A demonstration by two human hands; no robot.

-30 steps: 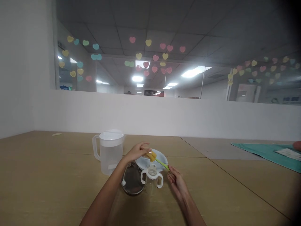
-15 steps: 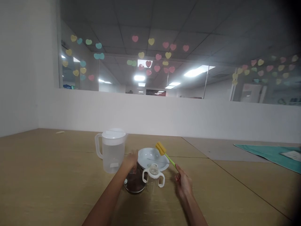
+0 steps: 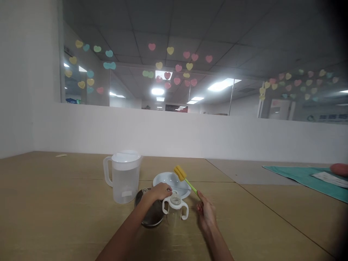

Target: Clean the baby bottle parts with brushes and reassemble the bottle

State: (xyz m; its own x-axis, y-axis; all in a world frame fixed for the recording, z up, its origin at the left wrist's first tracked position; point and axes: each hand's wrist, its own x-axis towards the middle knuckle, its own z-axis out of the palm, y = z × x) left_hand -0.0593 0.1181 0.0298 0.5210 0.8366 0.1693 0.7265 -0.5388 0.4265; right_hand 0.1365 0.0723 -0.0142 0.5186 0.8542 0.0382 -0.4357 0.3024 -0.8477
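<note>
My right hand (image 3: 207, 212) is closed around the green handle of a bottle brush (image 3: 187, 180), whose yellow sponge head points up and left over a white bowl (image 3: 157, 178). A clear baby bottle (image 3: 174, 212) with a white two-handled collar stands uncapped in front of the bowl. Just behind and left of its neck is my left hand (image 3: 161, 191), fingers curved toward it, with nothing visible in them; whether they touch the bottle I cannot tell. Under my left forearm lies a dark round metal tray (image 3: 153, 216), with a small clear piece (image 3: 145, 190) at its far edge.
A translucent lidded pitcher (image 3: 125, 183) holding clear liquid stands left of the tray. To the far right, a teal cloth (image 3: 296, 174) carries a white cloth (image 3: 330, 178) and a reddish object (image 3: 339, 169). A small pale flat piece (image 3: 61, 155) lies at the back left.
My left hand has moved from above the tray rightward to the bottle's neck. The right hand still holds the brush over the bowl. The view has turned slightly right.
</note>
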